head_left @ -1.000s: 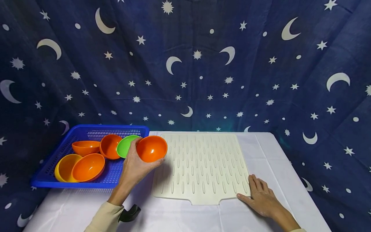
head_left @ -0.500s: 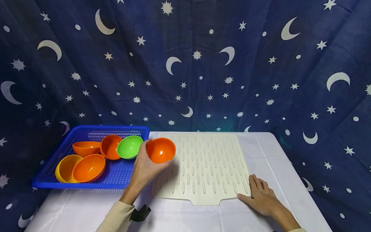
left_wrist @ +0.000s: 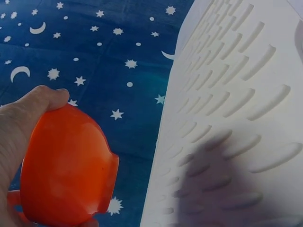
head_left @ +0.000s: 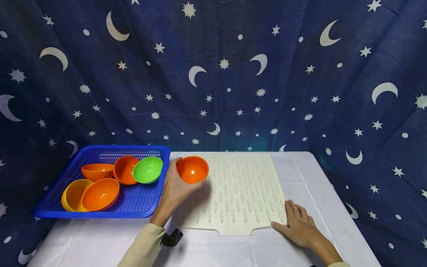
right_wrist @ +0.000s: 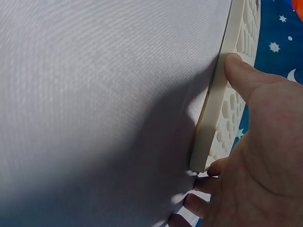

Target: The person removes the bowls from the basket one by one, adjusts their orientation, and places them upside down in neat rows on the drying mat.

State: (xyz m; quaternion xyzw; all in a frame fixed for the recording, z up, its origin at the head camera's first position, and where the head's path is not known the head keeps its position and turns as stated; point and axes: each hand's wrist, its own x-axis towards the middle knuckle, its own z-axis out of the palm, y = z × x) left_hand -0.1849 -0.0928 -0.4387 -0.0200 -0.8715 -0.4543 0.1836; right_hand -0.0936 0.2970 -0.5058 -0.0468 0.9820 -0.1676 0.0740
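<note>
My left hand (head_left: pixel 176 187) grips an orange bowl (head_left: pixel 193 170) by its side, thumb along the near edge. The bowl's hollow shows in the head view, over the left part of a cream ridged board (head_left: pixel 247 185). In the left wrist view, the outside of the bowl (left_wrist: pixel 71 165) and its foot show, with a gap to the board (left_wrist: pixel 236 109); a shadow falls on the ridges. My right hand (head_left: pixel 298 226) rests at the board's near right corner, fingers extended along the side and thumb against the front edge (right_wrist: pixel 215 109).
A blue mesh basket (head_left: pixel 100 215) stands at the left, holding a green bowl (head_left: pixel 148 170), a yellow bowl (head_left: pixel 71 196) and several orange bowls (head_left: pixel 101 194). White cloth (head_left: pixel 323 200) covers the table. A dark blue curtain (head_left: pixel 227 74) hangs behind it.
My left hand has carried the orange bowl rightward, away from the basket and over the board, uncovering the green bowl. The right hand has stayed at the board's corner.
</note>
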